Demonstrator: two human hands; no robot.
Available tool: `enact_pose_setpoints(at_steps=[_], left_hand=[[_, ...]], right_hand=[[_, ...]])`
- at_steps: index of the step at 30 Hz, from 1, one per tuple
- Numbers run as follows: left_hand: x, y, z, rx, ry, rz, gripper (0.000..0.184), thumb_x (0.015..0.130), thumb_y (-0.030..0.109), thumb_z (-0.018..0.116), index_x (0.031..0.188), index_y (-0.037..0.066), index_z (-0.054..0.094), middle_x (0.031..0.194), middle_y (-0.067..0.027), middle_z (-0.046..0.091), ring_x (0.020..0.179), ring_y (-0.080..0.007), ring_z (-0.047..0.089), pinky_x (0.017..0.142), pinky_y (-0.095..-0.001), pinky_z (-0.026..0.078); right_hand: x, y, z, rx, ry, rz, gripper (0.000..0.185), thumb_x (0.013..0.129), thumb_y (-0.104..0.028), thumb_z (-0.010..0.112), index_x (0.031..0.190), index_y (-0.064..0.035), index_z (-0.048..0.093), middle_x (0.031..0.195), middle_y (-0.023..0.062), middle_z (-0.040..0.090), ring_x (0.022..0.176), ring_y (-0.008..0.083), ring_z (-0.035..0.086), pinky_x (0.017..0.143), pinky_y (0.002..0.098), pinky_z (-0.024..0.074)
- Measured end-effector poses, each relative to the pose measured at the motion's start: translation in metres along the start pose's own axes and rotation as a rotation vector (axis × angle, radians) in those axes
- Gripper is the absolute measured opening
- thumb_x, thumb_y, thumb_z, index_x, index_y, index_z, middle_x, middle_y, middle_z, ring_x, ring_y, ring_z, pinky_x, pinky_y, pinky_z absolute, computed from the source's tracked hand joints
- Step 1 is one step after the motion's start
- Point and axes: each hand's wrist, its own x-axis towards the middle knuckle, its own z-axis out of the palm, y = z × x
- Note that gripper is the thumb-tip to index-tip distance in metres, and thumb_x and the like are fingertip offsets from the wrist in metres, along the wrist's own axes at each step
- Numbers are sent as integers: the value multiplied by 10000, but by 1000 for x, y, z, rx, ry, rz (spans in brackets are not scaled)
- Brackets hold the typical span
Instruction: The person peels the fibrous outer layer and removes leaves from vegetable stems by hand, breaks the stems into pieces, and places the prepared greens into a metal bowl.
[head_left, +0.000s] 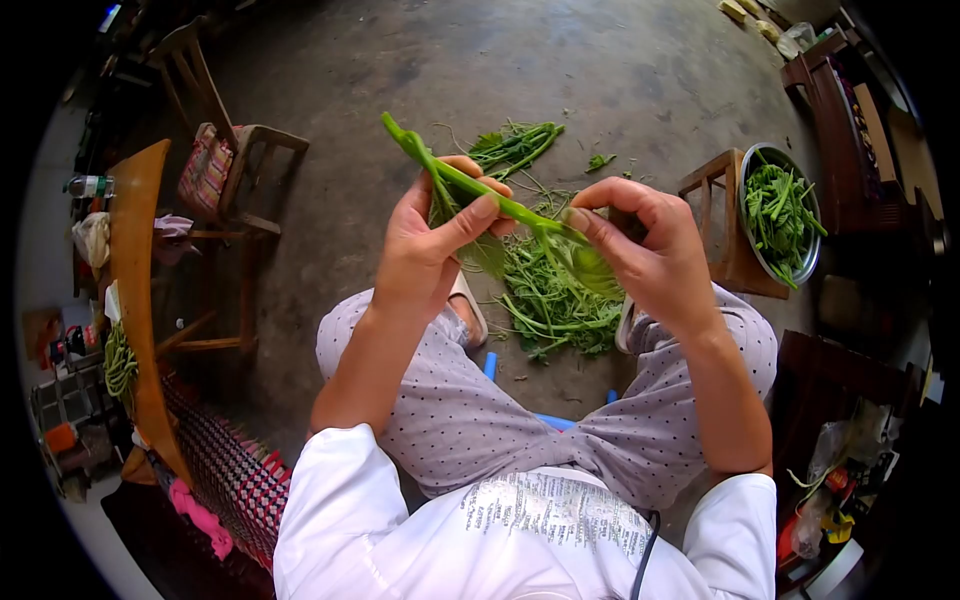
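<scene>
A long green stem (520,212) with leaves slants across the middle of the head view. My left hand (440,225) is closed round its upper left part, thumb on top. My right hand (645,245) pinches the lower right end between thumb and forefinger, beside a hanging leaf (585,265). Below my hands, a heap of green stems and leaves (560,310) lies on the floor between my feet. A smaller bunch of leafy stems (518,147) lies on the floor beyond my hands.
A metal bowl (820,215) of green stems rests on a wooden stool (735,225) at the right. On the left are a wooden chair (225,150) and a wooden table (140,230) with a bottle (88,187). Dark wooden furniture (840,150) stands far right.
</scene>
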Motion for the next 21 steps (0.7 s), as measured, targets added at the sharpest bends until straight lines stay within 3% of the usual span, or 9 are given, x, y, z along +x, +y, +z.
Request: enact_pose_setpoints(at_steps=[1, 3, 5, 14, 19, 21], left_hand=[[2, 2, -3, 0, 0, 1, 323, 842, 51, 656, 1117, 24, 488, 984, -117, 614, 889, -199, 613, 772, -322, 523], [3, 10, -11, -43, -28, 95, 301, 854, 26, 626, 1122, 26, 488, 985, -121, 611, 885, -207, 615, 763, -317, 519], [3, 17, -17, -2, -38, 131, 306, 873, 6, 578, 1164, 34, 486, 1010, -95, 557, 877, -185, 578, 775, -281, 490], [2, 35, -44, -10, 19, 366, 299, 881, 8, 567, 1167, 48, 491, 1013, -80, 545, 894, -191, 560, 804, -279, 463], [-2, 39, -46, 57, 9, 456, 300, 875, 3, 576, 1159, 48, 490, 991, -90, 566, 883, -192, 563, 783, -286, 469], [-2, 41, -47, 49, -5, 481, 297, 868, -7, 583, 1145, 45, 489, 974, -105, 586, 879, -195, 579, 767, -289, 482]], right_hand=[[1, 3, -2, 25, 39, -68, 90, 826, -64, 649, 865, 17, 641, 593, 10, 534, 533, 26, 445, 463, 209, 339], [1, -1, -17, 78, 38, 116, 127, 838, -84, 657, 877, 36, 647, 642, -30, 558, 564, 25, 457, 478, 203, 347], [3, 0, -29, 90, 124, 148, 133, 853, -105, 652, 880, 25, 660, 666, -47, 562, 585, 18, 453, 497, 198, 350], [9, 24, -101, -112, 494, 139, 165, 876, -161, 641, 910, -1, 665, 721, -61, 559, 639, 8, 441, 558, 165, 341], [7, 38, -97, -184, 326, 126, 150, 872, -143, 637, 857, 6, 650, 684, -62, 543, 590, 16, 414, 516, 192, 320], [7, 38, -90, -424, 353, 92, 147, 866, -136, 637, 848, 9, 643, 632, -42, 523, 557, 23, 395, 490, 214, 307]])
